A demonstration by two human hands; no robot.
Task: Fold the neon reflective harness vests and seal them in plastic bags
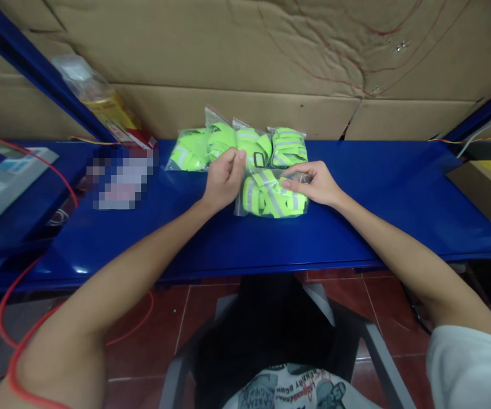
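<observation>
Right hand [313, 183] grasps the near bag of green strap [273, 201] over the worktop [356, 233], nearer than the far bags [290, 149]; left hand [225, 179] curls at its left edge, grip unclear. Likely light, soft, slippery-skinned: best held around the padded middle.

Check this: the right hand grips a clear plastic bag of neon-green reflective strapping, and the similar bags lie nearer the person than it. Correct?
Not quite: the head view shows the similar bags lying beyond the gripped bag, toward the brown cardboard wall. The right hand does grip that bag.
</observation>
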